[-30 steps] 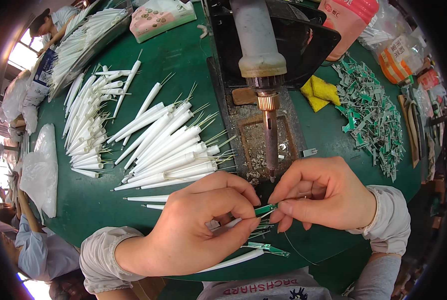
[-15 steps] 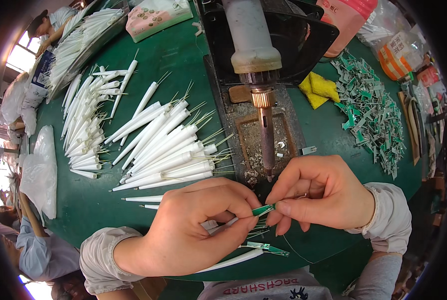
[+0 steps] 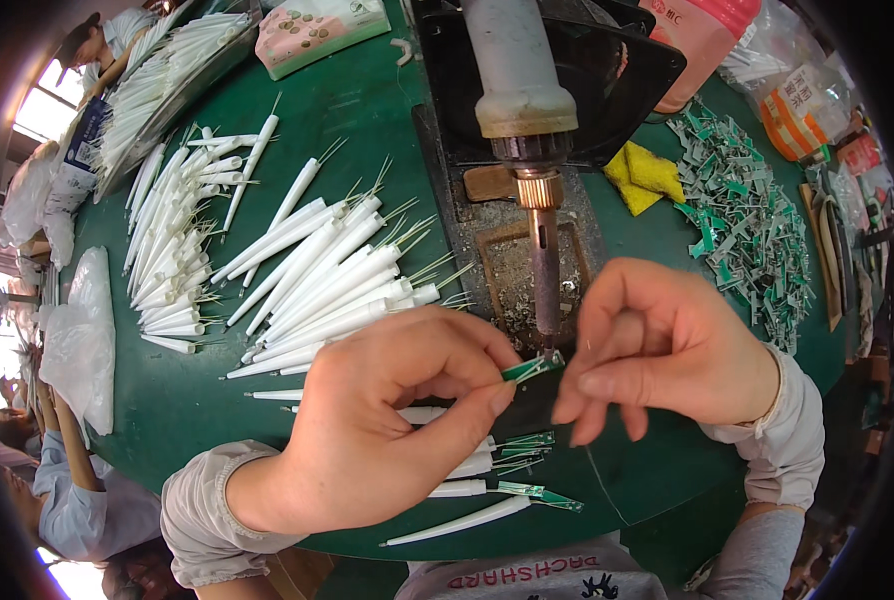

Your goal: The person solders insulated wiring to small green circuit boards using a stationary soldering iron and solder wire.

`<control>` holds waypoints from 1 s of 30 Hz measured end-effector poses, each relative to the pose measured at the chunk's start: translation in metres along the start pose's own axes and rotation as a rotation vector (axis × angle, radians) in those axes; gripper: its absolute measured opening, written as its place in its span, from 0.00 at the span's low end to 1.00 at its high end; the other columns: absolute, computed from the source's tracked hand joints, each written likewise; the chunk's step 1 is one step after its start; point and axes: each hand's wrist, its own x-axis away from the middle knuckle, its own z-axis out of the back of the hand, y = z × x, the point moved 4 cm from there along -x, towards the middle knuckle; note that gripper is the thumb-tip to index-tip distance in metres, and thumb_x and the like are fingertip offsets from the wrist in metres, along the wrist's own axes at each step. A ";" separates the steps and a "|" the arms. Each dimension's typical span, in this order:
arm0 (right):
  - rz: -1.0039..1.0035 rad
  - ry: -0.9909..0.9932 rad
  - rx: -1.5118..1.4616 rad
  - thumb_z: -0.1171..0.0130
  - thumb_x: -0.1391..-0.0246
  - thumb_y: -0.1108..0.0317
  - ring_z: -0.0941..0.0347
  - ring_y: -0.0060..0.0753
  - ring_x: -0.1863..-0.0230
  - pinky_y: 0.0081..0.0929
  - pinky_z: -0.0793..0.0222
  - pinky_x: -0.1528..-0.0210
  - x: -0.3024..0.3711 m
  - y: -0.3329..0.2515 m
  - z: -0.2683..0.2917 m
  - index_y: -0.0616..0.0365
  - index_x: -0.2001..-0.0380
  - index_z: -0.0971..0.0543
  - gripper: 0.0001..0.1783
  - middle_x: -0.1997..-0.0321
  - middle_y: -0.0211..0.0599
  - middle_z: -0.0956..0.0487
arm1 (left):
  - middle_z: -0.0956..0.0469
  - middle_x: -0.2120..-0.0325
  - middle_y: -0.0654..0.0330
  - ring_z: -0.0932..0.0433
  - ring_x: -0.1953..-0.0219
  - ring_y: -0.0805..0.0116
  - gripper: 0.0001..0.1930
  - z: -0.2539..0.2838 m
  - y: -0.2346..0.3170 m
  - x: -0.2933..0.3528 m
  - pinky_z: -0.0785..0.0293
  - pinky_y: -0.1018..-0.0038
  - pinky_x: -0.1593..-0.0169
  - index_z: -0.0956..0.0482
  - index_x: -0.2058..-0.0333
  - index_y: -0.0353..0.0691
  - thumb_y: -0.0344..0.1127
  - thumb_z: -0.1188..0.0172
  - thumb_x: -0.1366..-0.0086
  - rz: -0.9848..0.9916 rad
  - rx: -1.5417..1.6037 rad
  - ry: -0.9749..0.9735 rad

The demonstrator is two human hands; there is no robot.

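My left hand [image 3: 397, 420] is closed, pinching a narrow green circuit board [image 3: 533, 369] between thumb and forefinger. The board's far end is at the tip of a soldering iron [image 3: 545, 270] pointing down, and looks to touch it. My right hand [image 3: 667, 360] is just right of the board, apart from it, fingers curled and slightly blurred. A thin solder wire [image 3: 601, 480] runs up from the table to its fingertips; the grip itself is partly hidden. Below my hands lie white tapered tubes [image 3: 462, 522], some with green boards [image 3: 537, 493] at their wire ends.
Many white tubes with wire ends [image 3: 317, 270] cover the table's left. On the right are a pile of small circuit boards [image 3: 742, 220] and a yellow sponge [image 3: 644, 178]. Under the iron is a dirty tray [image 3: 487, 255]. A person [image 3: 107, 50] sits at the far left.
My right hand has let go of the board's end and moved a little right and up. My left hand has raised the board to the iron's tip, uncovering more tubes below.
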 end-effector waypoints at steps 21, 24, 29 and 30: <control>0.285 0.225 0.153 0.44 0.42 0.68 0.36 0.15 0.90 0.11 0.45 0.88 0.005 -0.006 0.007 0.58 0.69 0.37 0.11 0.87 0.30 0.29 | 0.25 0.64 0.49 0.25 0.67 0.73 0.05 0.004 0.012 -0.003 0.29 0.79 0.63 0.24 0.72 0.29 0.15 0.40 0.46 -0.164 -0.069 0.015; 0.286 0.226 0.159 0.44 0.42 0.68 0.36 0.15 0.90 0.11 0.45 0.88 0.005 -0.006 0.009 0.58 0.69 0.37 0.11 0.87 0.30 0.29 | 0.25 0.63 0.49 0.24 0.69 0.73 0.04 0.004 0.005 -0.003 0.28 0.80 0.63 0.25 0.71 0.29 0.16 0.40 0.45 -0.007 0.148 0.064; 0.294 0.234 0.165 0.44 0.42 0.68 0.36 0.15 0.90 0.11 0.46 0.88 0.004 -0.005 0.010 0.58 0.69 0.37 0.11 0.87 0.30 0.29 | 0.26 0.63 0.49 0.23 0.69 0.73 0.04 0.004 0.006 -0.006 0.26 0.80 0.63 0.25 0.71 0.28 0.16 0.40 0.44 0.034 0.219 0.044; 0.301 0.229 0.161 0.44 0.42 0.68 0.37 0.15 0.90 0.11 0.47 0.88 0.004 -0.006 0.009 0.58 0.69 0.37 0.12 0.88 0.31 0.30 | 0.26 0.63 0.49 0.22 0.68 0.72 0.04 0.004 0.006 -0.005 0.25 0.80 0.63 0.25 0.71 0.28 0.16 0.40 0.44 0.041 0.211 0.020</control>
